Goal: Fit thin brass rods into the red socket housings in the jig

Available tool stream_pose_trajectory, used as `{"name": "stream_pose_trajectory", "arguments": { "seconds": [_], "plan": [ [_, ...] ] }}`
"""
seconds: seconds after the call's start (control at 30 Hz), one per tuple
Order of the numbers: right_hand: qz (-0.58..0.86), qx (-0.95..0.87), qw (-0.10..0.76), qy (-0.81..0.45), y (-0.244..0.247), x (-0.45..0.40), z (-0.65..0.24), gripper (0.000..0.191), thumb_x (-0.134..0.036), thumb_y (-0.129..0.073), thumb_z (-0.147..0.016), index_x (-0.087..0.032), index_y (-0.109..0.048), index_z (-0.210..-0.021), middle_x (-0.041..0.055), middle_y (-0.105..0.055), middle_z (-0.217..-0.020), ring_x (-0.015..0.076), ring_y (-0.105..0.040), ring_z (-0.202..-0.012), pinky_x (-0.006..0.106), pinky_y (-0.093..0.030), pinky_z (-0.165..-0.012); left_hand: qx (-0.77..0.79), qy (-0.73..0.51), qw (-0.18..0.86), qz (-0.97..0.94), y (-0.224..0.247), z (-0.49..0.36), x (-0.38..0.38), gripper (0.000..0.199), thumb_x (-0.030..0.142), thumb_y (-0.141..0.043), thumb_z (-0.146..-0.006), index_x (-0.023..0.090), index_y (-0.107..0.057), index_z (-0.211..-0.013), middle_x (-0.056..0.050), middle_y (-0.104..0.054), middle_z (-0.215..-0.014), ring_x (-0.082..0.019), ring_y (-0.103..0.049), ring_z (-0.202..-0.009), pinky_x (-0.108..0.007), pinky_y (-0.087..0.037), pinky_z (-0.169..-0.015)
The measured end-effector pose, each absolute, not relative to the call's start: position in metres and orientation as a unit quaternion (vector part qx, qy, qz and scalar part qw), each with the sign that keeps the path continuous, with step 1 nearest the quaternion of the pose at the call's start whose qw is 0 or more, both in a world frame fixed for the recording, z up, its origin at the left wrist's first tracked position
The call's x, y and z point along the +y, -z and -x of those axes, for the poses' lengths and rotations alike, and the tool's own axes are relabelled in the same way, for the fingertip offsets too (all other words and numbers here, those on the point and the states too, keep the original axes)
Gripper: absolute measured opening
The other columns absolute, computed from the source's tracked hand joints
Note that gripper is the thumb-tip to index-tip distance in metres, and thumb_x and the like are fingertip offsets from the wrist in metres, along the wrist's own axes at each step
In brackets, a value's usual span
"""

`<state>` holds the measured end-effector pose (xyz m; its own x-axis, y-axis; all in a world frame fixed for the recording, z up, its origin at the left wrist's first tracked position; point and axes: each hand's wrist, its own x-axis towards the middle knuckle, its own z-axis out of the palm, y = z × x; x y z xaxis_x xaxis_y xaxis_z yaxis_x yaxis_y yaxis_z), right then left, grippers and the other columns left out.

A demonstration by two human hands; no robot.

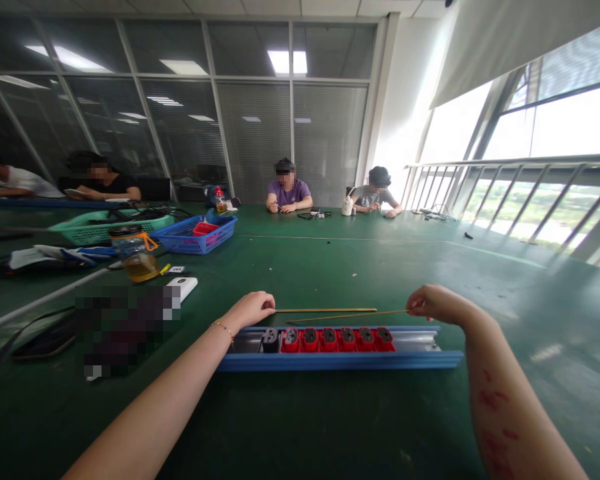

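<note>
A thin tan stick (325,310) runs level to the right from the pinched fingers of my left hand (257,309). My right hand (433,303) pinches the right end of a second thin stick (350,316), which slopes down slightly to the left. The two sticks lie close together, partly side by side; I cannot tell whether they touch. Just in front of them is a blue channel-shaped rail (340,362) with a silvery inside. In the rail sits a row of several red sockets with dark tops (329,341), with one black socket (269,341) at the row's left end.
On the left stand a blue basket (196,241), a green basket (87,230) and a jar of amber liquid (139,257). A phone (45,337) and a white power bank (184,288) lie nearer. Several people sit around the green table (300,267).
</note>
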<state>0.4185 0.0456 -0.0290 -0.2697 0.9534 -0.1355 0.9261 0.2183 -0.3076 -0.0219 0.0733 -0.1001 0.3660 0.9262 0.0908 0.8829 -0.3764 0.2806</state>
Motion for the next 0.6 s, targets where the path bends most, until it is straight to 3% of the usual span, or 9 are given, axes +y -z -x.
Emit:
{"name": "stream_pose_trajectory", "arguments": {
  "seconds": [0.17, 0.27, 0.37, 0.5, 0.6],
  "plan": [
    [0.608, -0.786, 0.011, -0.108, 0.057, 0.061, -0.380, 0.011, -0.022, -0.055, -0.068, -0.020, -0.066, -0.070, 0.0004, -0.068, -0.069, 0.0127, -0.060, -0.047, 0.022, -0.044, -0.054, 0.550, -0.125, 0.088, -0.821, 0.098, 0.021, 0.071, 0.033, 0.048, -0.045, -0.078, 0.021, -0.064, -0.077, -0.003, -0.063, -0.080, -0.015, -0.058, -0.072, -0.023, -0.039, -0.063],
    [0.614, -0.786, 0.012, -0.070, 0.072, 0.066, -0.359, 0.011, -0.022, -0.056, -0.068, -0.021, -0.066, -0.073, 0.0024, -0.068, -0.072, 0.0166, -0.063, -0.061, 0.023, -0.042, -0.057, 0.546, -0.123, 0.092, -0.823, 0.097, 0.021, 0.071, 0.038, 0.056, -0.048, -0.073, 0.022, -0.063, -0.076, -0.002, -0.063, -0.078, -0.015, -0.057, -0.069, -0.022, -0.038, -0.058],
    [0.615, -0.788, 0.020, -0.030, 0.082, 0.068, -0.344, 0.014, -0.022, -0.053, -0.072, -0.021, -0.065, -0.077, 0.0044, -0.068, -0.081, 0.0200, -0.061, -0.077, 0.025, -0.040, -0.063, 0.546, -0.115, 0.080, -0.826, 0.098, 0.021, 0.071, 0.034, 0.053, -0.055, -0.068, 0.022, -0.063, -0.077, -0.001, -0.063, -0.078, -0.015, -0.057, -0.069, -0.021, -0.038, -0.056],
    [0.613, -0.789, 0.024, 0.007, 0.087, 0.067, -0.337, 0.019, -0.023, -0.046, -0.077, -0.021, -0.064, -0.081, 0.0064, -0.064, -0.095, 0.0217, -0.058, -0.086, 0.028, -0.039, -0.070, 0.539, -0.112, 0.063, -0.832, 0.098, 0.022, 0.070, 0.026, 0.047, -0.054, -0.072, 0.023, -0.063, -0.077, -0.001, -0.062, -0.080, -0.015, -0.057, -0.073, -0.022, -0.039, -0.060],
    [0.611, -0.791, 0.017, 0.013, 0.088, 0.068, -0.338, 0.023, -0.023, -0.048, -0.077, -0.024, -0.061, -0.095, 0.0051, -0.062, -0.105, 0.0227, -0.056, -0.094, 0.030, -0.039, -0.073, 0.537, -0.114, 0.050, -0.834, 0.097, 0.021, 0.068, 0.023, 0.044, -0.053, -0.074, 0.023, -0.063, -0.077, -0.002, -0.062, -0.082, -0.016, -0.057, -0.079, -0.023, -0.040, -0.064]
  ]
}}
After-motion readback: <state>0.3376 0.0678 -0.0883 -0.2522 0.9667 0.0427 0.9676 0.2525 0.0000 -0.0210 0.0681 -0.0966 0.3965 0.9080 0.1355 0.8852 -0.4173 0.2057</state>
